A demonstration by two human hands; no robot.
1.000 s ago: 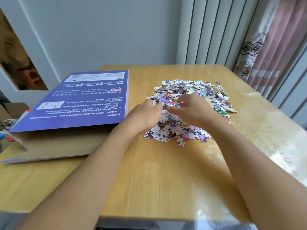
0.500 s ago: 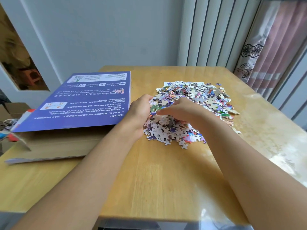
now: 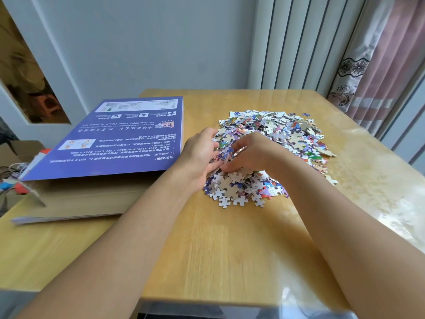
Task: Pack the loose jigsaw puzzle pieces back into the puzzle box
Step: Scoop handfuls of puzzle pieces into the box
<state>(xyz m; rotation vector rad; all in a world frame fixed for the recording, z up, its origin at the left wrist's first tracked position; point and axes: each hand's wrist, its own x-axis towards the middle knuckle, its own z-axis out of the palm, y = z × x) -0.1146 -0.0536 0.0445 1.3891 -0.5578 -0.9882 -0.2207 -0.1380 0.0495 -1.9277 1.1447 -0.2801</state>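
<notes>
Change: both hands lifted a clump of pieces off the near part of the heap since half a second ago; one second ago they were still pressed flat into it. Box and table unmoved.
Table (image 3: 218, 261): wooden, yellowish, glossy film on the 3 o'clock side; held everything below.
Puzzle box (image 3: 119, 143): at 9 o'clock of the heap, purple printed face up, raised at an angle; brown cardboard side (image 3: 87, 194) showed under it, open toward the viewer. No pieces seen inside from this view.
Puzzle pieces (image 3: 280, 137): loose heap at table centre-right, spread from 12 o'clock down to 6 o'clock of the hands; a few strays at the 3 o'clock edge. All outside the box.
Left hand (image 3: 200, 155): at the heap's 9 o'clock edge, just beside the box's right edge; fingers curled in, cupping a clump of pieces against the right hand.
Right hand (image 3: 250, 153): over the heap's near middle, knuckles up, fingers curled down around the same clump; fingertips touched the left hand's.
Clump (image 3: 224, 153): small bunch squeezed between the two hands, raised above the heap.
Curtain (image 3: 391, 65): pink, at 2 o'clock behind the table.
</notes>
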